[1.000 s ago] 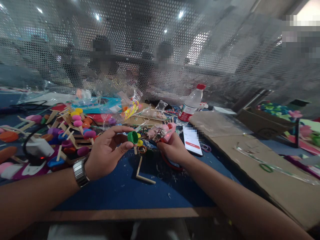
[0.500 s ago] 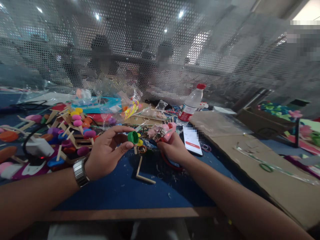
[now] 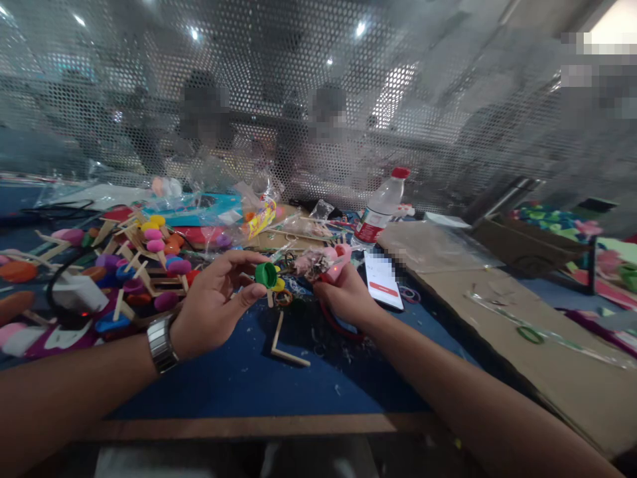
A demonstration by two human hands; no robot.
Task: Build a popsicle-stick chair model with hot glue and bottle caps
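Observation:
My left hand (image 3: 213, 302), with a metal watch on the wrist, pinches a green bottle cap (image 3: 265, 274) between thumb and fingers. The cap's hollow side shows partly toward me. In my right hand (image 3: 343, 292) is a pink glue gun (image 3: 328, 262) with a small red light on it. Its front is crusted with stained residue, and the nozzle points left at the cap. Whether nozzle and cap touch, I cannot tell. Below the hands, two joined wooden sticks (image 3: 286, 356) lie bent in an L on the blue tabletop (image 3: 239, 392).
Many colourful caps on wooden sticks (image 3: 144, 265) are heaped at left, beside a white plug (image 3: 79, 293). A water bottle (image 3: 381, 207) and a phone (image 3: 382, 282) stand and lie beyond my right hand. Cardboard (image 3: 478, 299) covers the right side; a perforated metal screen (image 3: 279, 99) rises behind.
The green cap has shifted very slightly right and turned a little in my left hand. My right hand and the glue gun look nearly still.

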